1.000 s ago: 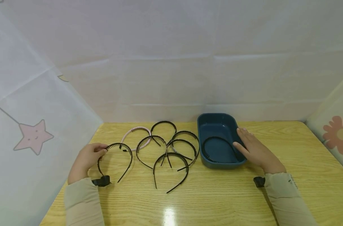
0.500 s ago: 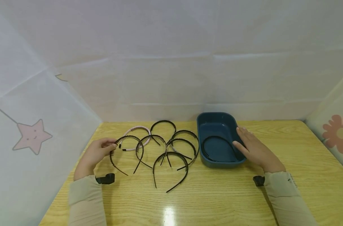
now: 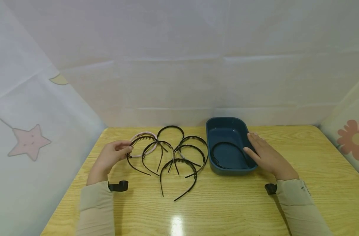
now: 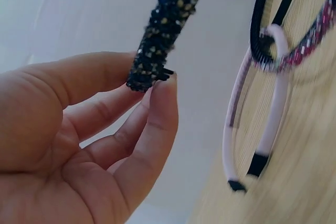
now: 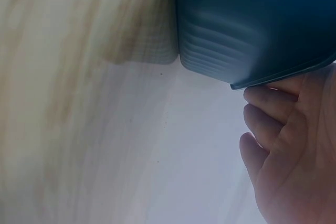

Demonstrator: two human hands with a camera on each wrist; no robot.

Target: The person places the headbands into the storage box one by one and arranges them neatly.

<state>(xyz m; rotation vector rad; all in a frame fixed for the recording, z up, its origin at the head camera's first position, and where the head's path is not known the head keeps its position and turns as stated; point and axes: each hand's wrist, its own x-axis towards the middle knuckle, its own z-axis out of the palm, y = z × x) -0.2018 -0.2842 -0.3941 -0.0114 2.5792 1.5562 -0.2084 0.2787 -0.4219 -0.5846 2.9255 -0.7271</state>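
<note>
My left hand (image 3: 113, 155) pinches a black toothed headband by one side, between thumb and fingertips. In the left wrist view this headband (image 4: 167, 27) shows a crust of dark and gold beads. It overlaps a pink headband (image 3: 151, 150) in the head view. Beside it on the table lie several more black headbands (image 3: 196, 172), some overlapping. My right hand (image 3: 269, 157) rests with extended fingers on the right rim of a blue rectangular basin (image 3: 210, 157). Inside the basin lies one black headband (image 3: 226, 143).
The wooden table (image 3: 221, 206) runs back to a white cloth backdrop (image 3: 173, 82). Printed cloth hangs at both sides, with a pink star (image 3: 30, 142) on the left and a red flower (image 3: 357, 139) on the right.
My left hand has carried the beaded headband rightward and slightly back, from the left of the group to over the pink one. My right hand and the basin have stayed put.
</note>
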